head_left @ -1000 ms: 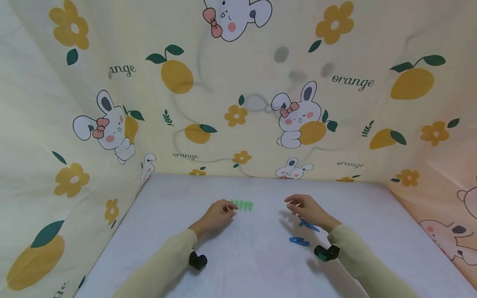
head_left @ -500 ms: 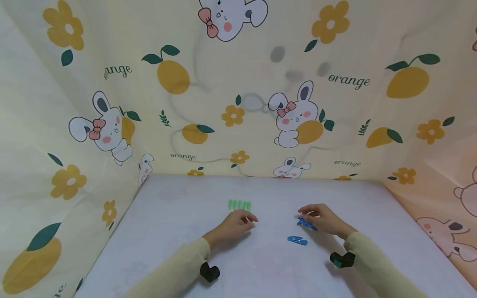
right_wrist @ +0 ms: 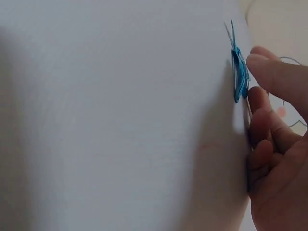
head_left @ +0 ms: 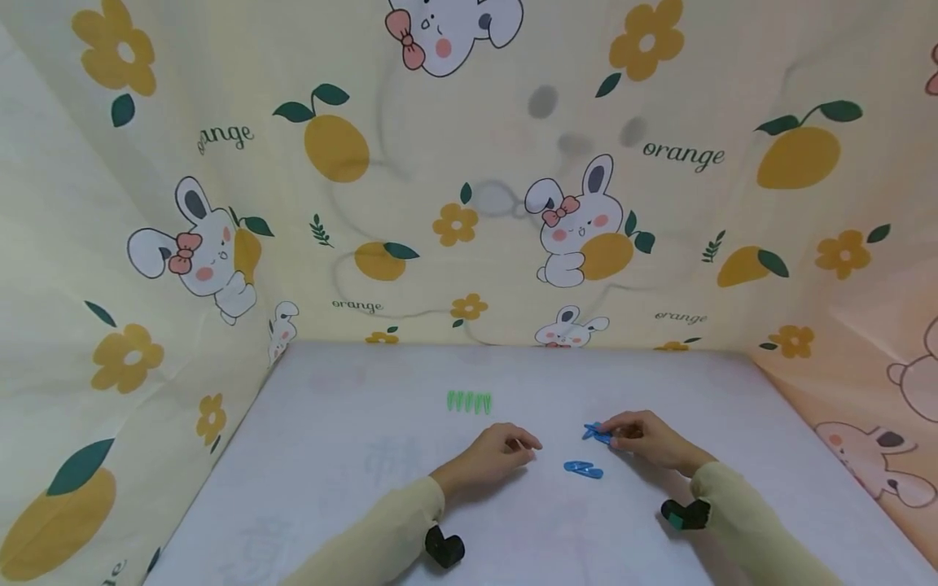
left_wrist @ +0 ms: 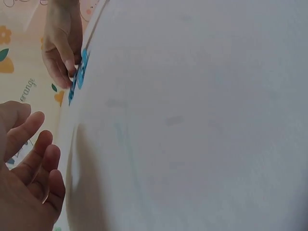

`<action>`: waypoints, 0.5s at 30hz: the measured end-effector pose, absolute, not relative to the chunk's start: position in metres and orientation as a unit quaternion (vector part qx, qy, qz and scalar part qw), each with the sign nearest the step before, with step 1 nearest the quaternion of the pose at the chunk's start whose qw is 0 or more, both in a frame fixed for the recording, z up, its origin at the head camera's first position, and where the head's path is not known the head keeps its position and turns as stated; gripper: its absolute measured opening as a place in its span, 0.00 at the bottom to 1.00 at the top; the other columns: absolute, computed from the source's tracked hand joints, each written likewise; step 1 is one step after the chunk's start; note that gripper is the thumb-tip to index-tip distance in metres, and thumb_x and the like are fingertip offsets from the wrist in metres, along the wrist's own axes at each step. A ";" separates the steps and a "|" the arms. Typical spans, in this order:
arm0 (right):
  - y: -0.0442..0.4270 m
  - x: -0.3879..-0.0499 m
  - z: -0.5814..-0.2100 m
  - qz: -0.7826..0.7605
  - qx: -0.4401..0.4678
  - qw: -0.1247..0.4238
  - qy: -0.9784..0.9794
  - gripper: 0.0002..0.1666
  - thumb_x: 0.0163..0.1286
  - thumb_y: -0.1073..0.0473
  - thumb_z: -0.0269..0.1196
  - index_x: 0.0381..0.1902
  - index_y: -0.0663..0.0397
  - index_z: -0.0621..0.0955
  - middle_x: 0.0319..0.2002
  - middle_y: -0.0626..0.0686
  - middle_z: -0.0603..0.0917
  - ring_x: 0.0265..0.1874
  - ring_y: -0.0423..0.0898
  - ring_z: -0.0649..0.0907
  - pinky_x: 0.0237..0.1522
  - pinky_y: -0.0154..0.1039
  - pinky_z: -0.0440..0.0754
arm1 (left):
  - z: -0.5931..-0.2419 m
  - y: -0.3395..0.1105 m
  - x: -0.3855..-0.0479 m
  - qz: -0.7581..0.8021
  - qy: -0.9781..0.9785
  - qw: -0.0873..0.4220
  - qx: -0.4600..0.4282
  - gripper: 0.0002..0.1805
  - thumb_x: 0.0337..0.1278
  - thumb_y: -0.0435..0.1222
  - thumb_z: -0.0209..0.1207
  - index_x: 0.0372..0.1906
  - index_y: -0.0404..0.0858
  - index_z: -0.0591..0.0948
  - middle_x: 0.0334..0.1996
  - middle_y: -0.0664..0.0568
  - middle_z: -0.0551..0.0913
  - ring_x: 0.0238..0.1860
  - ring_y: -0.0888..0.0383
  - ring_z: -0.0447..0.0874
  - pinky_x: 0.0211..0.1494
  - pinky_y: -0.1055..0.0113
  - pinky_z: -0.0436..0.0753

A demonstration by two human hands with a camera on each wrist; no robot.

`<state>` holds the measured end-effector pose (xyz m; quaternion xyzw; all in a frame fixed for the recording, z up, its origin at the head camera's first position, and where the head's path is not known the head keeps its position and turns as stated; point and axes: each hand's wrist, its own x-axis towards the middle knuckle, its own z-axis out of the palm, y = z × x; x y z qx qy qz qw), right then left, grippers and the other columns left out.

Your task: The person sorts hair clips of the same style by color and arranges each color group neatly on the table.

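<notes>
Right hand (head_left: pixel 652 441) has shifted, fingertips (head_left: pixel 613 423) on blue clips (head_left: pixel 598 435).

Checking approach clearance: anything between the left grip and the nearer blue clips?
Nothing visible; only white tabletop separates the left grip from the nearer blue clips. The green clips lie off that path, farther back.

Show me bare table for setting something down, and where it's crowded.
The table left of the green clips is bare, as is the strip between them and the patterned backdrop. Crowded: around the blue clips, right hand at some, left hand near.
</notes>
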<state>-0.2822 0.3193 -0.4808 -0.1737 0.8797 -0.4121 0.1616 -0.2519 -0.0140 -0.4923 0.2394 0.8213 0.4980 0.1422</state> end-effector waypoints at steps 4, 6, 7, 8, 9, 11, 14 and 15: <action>0.321 -0.282 -0.486 -0.412 -0.175 0.163 0.879 0.16 0.69 0.60 0.66 0.54 0.55 0.86 0.52 0.58 0.82 0.43 0.42 0.73 0.42 0.31 0.73 | -0.491 -0.001 -0.252 0.493 0.821 0.150 0.246 0.11 0.68 0.38 0.59 0.50 0.44 0.87 0.47 0.59 0.83 0.42 0.69 0.76 0.49 0.72 0.77; 0.321 -0.282 -0.489 -0.412 -0.179 0.163 0.878 0.16 0.69 0.59 0.67 0.53 0.54 0.86 0.52 0.58 0.82 0.44 0.42 0.73 0.43 0.30 0.73 | -0.492 0.004 -0.252 0.489 0.823 0.153 0.245 0.11 0.67 0.39 0.60 0.49 0.45 0.87 0.46 0.60 0.83 0.42 0.69 0.76 0.49 0.72 0.77; 0.322 -0.282 -0.490 -0.414 -0.181 0.162 0.877 0.15 0.69 0.59 0.67 0.53 0.54 0.86 0.52 0.58 0.82 0.44 0.42 0.73 0.43 0.30 0.73 | -0.492 0.007 -0.252 0.488 0.824 0.156 0.243 0.11 0.68 0.39 0.60 0.50 0.45 0.87 0.45 0.61 0.83 0.42 0.69 0.75 0.49 0.72 0.77; 0.322 -0.282 -0.490 -0.414 -0.187 0.159 0.876 0.15 0.69 0.60 0.66 0.53 0.54 0.86 0.52 0.59 0.82 0.45 0.42 0.73 0.43 0.30 0.74 | -0.492 0.010 -0.252 0.485 0.826 0.156 0.241 0.11 0.68 0.40 0.60 0.50 0.46 0.87 0.45 0.61 0.82 0.42 0.69 0.75 0.50 0.72 0.76; 0.322 -0.283 -0.491 -0.415 -0.187 0.156 0.876 0.15 0.69 0.60 0.66 0.53 0.54 0.86 0.52 0.58 0.83 0.44 0.41 0.74 0.44 0.30 0.74 | -0.493 0.012 -0.252 0.485 0.826 0.157 0.238 0.11 0.68 0.40 0.60 0.50 0.47 0.87 0.45 0.62 0.82 0.43 0.69 0.75 0.50 0.71 0.76; 0.323 -0.283 -0.493 -0.415 -0.189 0.151 0.877 0.15 0.70 0.61 0.65 0.53 0.53 0.86 0.52 0.58 0.83 0.44 0.40 0.75 0.44 0.29 0.75 | -0.495 0.017 -0.252 0.483 0.829 0.156 0.236 0.11 0.68 0.41 0.59 0.50 0.49 0.86 0.45 0.63 0.81 0.44 0.69 0.75 0.52 0.70 0.76; 0.324 -0.285 -0.496 -0.411 -0.192 0.142 0.880 0.14 0.70 0.62 0.65 0.53 0.51 0.87 0.51 0.57 0.84 0.44 0.37 0.75 0.45 0.28 0.75 | -0.498 0.024 -0.253 0.476 0.833 0.155 0.236 0.11 0.69 0.42 0.59 0.52 0.51 0.86 0.47 0.64 0.81 0.47 0.69 0.75 0.56 0.69 0.76; 0.325 -0.285 -0.496 -0.409 -0.193 0.139 0.881 0.14 0.70 0.63 0.64 0.52 0.51 0.87 0.51 0.57 0.84 0.44 0.37 0.75 0.45 0.28 0.76 | -0.499 0.026 -0.254 0.473 0.835 0.156 0.236 0.12 0.68 0.42 0.60 0.52 0.52 0.85 0.48 0.64 0.81 0.48 0.69 0.75 0.57 0.68 0.77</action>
